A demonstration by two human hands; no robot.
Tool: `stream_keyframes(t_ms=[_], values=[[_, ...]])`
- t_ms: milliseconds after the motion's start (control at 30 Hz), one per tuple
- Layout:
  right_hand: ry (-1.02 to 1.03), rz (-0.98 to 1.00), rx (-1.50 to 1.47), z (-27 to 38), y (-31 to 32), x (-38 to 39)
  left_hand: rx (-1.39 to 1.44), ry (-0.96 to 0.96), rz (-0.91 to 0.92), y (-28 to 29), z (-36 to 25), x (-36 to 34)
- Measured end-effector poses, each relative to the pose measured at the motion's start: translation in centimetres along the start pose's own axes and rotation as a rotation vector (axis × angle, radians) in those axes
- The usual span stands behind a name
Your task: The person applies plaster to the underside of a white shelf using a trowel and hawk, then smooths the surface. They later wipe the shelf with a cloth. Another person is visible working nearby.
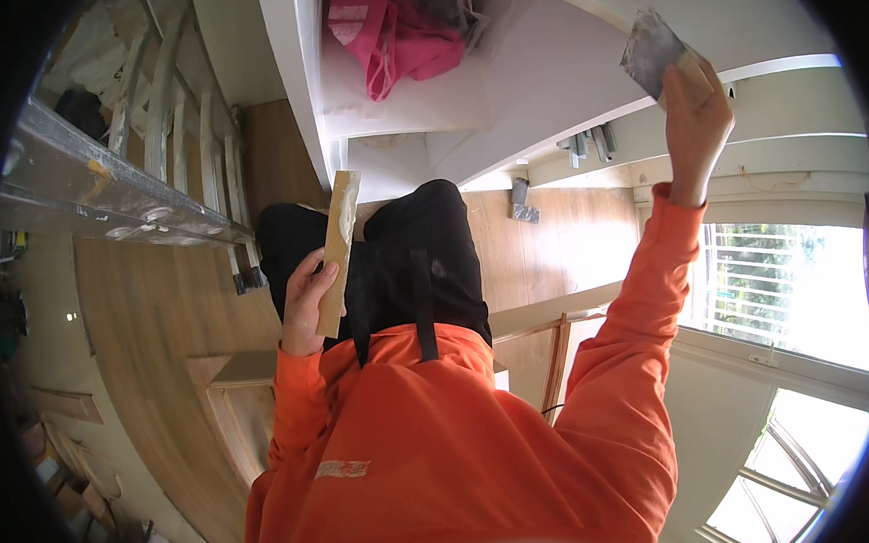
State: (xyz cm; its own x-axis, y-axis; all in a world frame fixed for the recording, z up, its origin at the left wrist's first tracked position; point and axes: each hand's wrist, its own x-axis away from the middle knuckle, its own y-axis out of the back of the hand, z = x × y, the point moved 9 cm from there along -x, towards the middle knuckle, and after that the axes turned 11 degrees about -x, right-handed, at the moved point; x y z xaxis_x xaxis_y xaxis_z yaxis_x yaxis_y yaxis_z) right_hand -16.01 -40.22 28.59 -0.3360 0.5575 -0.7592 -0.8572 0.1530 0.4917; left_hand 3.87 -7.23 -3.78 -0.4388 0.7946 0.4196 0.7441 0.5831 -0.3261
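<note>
My left hand (311,300) is closed around a narrow tan board (337,265), held upright over my lap with white paste smeared along its right edge. My right hand (694,109) grips a putty knife (652,53), its metal blade smudged with white, up at the white shelf edge (767,71). Whether the blade touches the surface is hard to tell.
A metal ladder (135,186) stands at my left. A pink bag (408,47) lies in the white cabinet ahead. Grey metal pieces (523,201) sit on the wooden floor (140,330). An open-topped box (237,369) is beside me; a window (770,288) is at my right.
</note>
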Motion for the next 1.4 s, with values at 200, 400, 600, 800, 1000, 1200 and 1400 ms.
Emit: stream_keyframes(t_ms=[200, 400, 600, 800, 1000, 1200, 1400], values=[[0.03, -0.14, 0.032, -0.3, -0.3, 3.3, -0.035, 0.02, -0.014, 0.3, 0.1, -0.4], [0.436, -0.238, 0.327, 3.2, -2.5, 4.0, -0.002, 0.004, -0.015, 0.3, -0.4, -0.4], [0.486, -0.186, 0.475, 0.9, -5.6, 4.1, 0.04, 0.02, 0.01, 0.1, 0.3, -0.4], [0.518, -0.219, 0.513, -0.4, -7.1, 5.0, 0.031, 0.013, -0.05, 1.4, 0.8, -0.5], [0.493, -0.192, 0.546, -1.1, -8.3, 5.2, 0.049, -0.013, -0.017, 1.3, 0.2, -0.5], [0.472, -0.048, 0.392, 1.0, -6.8, 5.3, 0.037, 0.008, -0.021, 1.2, 0.1, -0.3], [0.414, 0.12, 0.165, 4.5, -2.7, -0.6, 0.012, -0.003, 0.001, 1.1, -0.1, -0.1]])
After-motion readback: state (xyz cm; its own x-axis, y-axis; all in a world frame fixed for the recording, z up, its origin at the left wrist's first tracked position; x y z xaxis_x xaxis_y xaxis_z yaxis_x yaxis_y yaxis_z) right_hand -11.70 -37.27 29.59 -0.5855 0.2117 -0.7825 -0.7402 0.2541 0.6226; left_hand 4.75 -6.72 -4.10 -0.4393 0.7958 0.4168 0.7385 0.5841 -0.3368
